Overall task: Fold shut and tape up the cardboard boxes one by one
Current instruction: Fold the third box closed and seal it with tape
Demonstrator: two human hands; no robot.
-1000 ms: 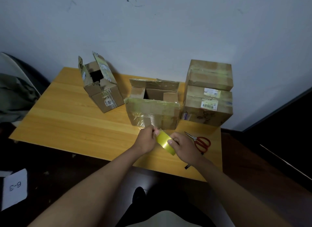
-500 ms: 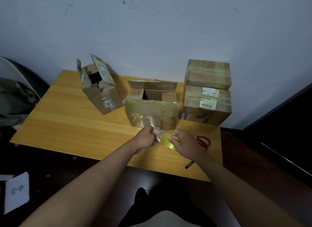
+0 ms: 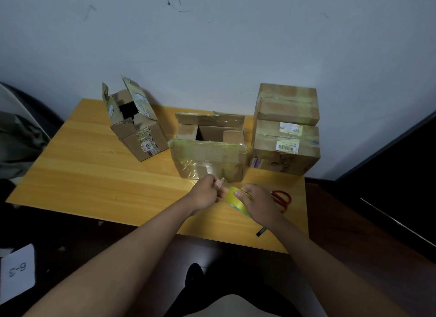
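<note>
**Tape pulled from the roll**

The right hand grips the tape roll just above the table; the left hand, fingers curled, pinches the tape's free end. The open box stands just behind them, flaps up.

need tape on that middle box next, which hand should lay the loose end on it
Left. The left hand already pinches the tape's loose end, right in front of the open box. The right hand grips the roll, so it can feed tape out.
</note>
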